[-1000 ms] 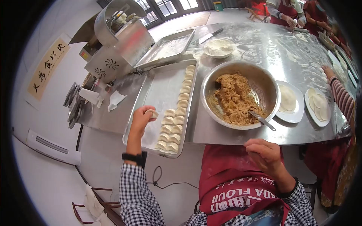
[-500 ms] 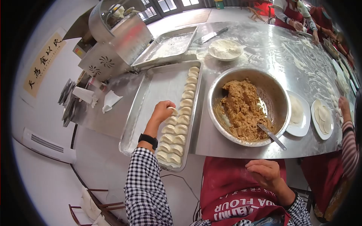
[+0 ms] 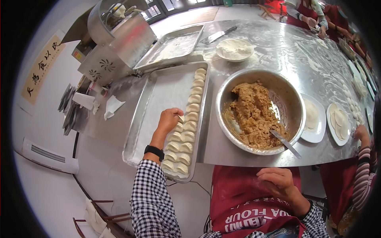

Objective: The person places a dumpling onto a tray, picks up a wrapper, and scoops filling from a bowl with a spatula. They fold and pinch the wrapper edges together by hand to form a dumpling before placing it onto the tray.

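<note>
Above the large metal tray (image 3: 139, 115), my left hand (image 3: 170, 119) pinches a pale dumpling (image 3: 181, 118) at the upper end of the shorter, left-hand row. Two rows of folded dumplings (image 3: 187, 136) run along the tray's right side, the right one reaching nearly to the far end. My right hand (image 3: 278, 181) hangs in front of the red apron (image 3: 238, 190), fingers curled together, with nothing visible in them. To the right of the tray, a steel bowl (image 3: 221, 115) holds brown filling (image 3: 254, 115), and a metal spoon or spatula handle (image 3: 287, 144) leans on its rim.
A plate (image 3: 315, 137) and another plate (image 3: 331, 115) hold round wrappers at the right. Beyond the bowl stand a bowl of flour (image 3: 235, 49), a knife (image 3: 218, 35) and a floured tray (image 3: 170, 45). A steel machine (image 3: 119, 43) is at back left. A co-worker's hand (image 3: 362, 134) is at right.
The view has shifted slightly. My left hand stays at the same dumpling in the row, and my right hand has barely moved. The co-worker's hand at the right has moved lower.
</note>
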Demonstrator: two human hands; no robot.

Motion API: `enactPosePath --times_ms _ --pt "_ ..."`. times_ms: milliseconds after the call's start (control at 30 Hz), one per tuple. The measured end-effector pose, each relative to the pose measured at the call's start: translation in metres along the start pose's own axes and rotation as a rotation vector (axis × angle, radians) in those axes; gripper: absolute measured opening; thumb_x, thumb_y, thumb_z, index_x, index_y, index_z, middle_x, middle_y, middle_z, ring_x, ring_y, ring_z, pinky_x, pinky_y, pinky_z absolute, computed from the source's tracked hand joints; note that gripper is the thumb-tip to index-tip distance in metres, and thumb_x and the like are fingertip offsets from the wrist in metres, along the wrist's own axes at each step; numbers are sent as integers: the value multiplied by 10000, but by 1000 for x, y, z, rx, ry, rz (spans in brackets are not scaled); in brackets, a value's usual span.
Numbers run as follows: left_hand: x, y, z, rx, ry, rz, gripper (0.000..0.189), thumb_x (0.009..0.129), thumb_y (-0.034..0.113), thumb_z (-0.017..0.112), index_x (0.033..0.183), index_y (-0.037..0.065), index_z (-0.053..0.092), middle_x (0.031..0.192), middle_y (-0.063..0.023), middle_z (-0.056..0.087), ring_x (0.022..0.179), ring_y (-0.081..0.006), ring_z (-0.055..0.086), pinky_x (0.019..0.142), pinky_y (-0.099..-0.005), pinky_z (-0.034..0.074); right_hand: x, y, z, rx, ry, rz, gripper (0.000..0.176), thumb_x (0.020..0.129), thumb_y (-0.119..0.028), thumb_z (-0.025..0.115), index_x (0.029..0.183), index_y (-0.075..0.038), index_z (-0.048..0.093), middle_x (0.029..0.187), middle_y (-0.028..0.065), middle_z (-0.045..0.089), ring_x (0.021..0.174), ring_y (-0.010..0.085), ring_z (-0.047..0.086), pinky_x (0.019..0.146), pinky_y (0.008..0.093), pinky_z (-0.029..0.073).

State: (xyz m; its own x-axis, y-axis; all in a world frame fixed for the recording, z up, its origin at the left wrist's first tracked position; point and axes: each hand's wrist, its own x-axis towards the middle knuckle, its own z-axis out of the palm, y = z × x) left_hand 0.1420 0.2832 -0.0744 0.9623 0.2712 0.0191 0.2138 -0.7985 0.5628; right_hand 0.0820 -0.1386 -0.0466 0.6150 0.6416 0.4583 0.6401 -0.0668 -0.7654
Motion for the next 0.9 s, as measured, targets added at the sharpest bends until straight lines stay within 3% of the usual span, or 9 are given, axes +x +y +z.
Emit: enactPosePath --times_ms 167,233,333,433,533,600,667,800,900 --pt "-5 -7 3 9 34 90 211 710 19 514 875 4 646 806 -101 656 739 -167 609 686 -267 469 -5 4 -2 20 26 17 151 683 21 656 821 -7 601 837 132 628 727 259 637 625 307 528" --pt "-7 -11 4 -5 24 135 260 664 -5 489 876 11 639 818 -136 649 783 -231 627 731 -301 481 -8 5 -7 44 3 28 158 694 11 656 842 -25 613 860 129 630 741 253 639 640 306 527" --pt "-3 -23 7 -55 13 127 271 667 16 500 909 -8 620 842 -132 646 813 -201 622 757 -297 481 -18 8 -15 61 7 -19 185 733 -15 625 915 -33 597 952 115 615 824 271 623 695 322 518" --pt "0 -36 7 -169 78 61 342 707 49 540 1040 -17 581 1003 -116 612 958 -219 573 815 -310 455 -23 2 -35 107 29 -8 148 760 -16 610 907 -18 592 938 126 613 809 277 616 699 314 506" --pt "-20 -24 -16 -294 124 -16 363 785 74 540 1134 -23 513 1093 -100 554 1062 -203 509 910 -325 395 -34 -4 -69 473 -195 55 107 815 -47 594 903 13 605 905 129 616 797 225 600 721 285 471" --pt "-51 17 -34 -551 154 -69 358 772 23 508 1126 -27 525 1129 -141 542 1074 -220 501 911 -289 387 -43 -3 -97 572 -192 105 109 815 -41 595 896 29 617 894 113 630 808 189 597 719 289 473" --pt "-75 48 -45 -790 222 -123 335 773 45 572 1098 -32 544 1013 -114 594 975 -187 556 842 -277 436 -56 13 -121 597 -113 214 108 821 -40 588 892 28 633 861 84 646 781 146 598 694 272 475" --pt "-130 109 -62 -907 171 -98 353 790 122 595 1116 1 535 1070 -84 567 968 -153 545 815 -277 443 -59 53 -164 298 307 635 142 820 -110 589 882 1 650 775 39 647 685 87 587 605 215 461" --pt "-171 156 -52 -1168 60 100 219 834 84 576 1024 -22 548 1030 -168 590 949 -264 586 838 -380 488 -41 86 -186 -50 429 526 140 770 -118 612 863 -19 647 744 63 636 671 127 593 589 245 467"
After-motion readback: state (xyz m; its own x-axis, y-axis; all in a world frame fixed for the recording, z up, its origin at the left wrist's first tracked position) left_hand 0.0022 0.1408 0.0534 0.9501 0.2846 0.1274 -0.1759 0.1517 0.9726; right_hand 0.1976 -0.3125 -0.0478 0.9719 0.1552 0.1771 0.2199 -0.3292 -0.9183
